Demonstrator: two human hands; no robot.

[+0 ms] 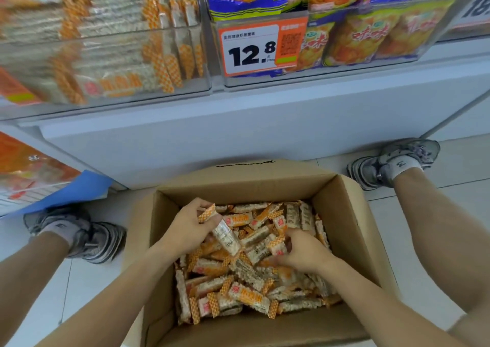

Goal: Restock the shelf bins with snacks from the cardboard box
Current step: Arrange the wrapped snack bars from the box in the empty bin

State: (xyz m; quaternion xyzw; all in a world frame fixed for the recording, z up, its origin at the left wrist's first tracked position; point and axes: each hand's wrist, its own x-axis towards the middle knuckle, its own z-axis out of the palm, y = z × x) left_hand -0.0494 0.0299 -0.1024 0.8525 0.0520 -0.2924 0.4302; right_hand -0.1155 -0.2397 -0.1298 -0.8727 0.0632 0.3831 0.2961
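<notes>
An open cardboard box sits on the floor between my feet, filled with several small snack bars in clear wrappers with orange checked ends. My left hand is inside the box and grips a few bars, one of them sticking out below my fingers. My right hand reaches into the pile and curls round more bars. Above, a clear shelf bin at the left holds the same kind of bars.
A second clear bin at the right holds yellow and blue chip bags behind an orange price tag reading 12.8. A white shelf base runs behind the box. A blue sheet lies near my left shoe.
</notes>
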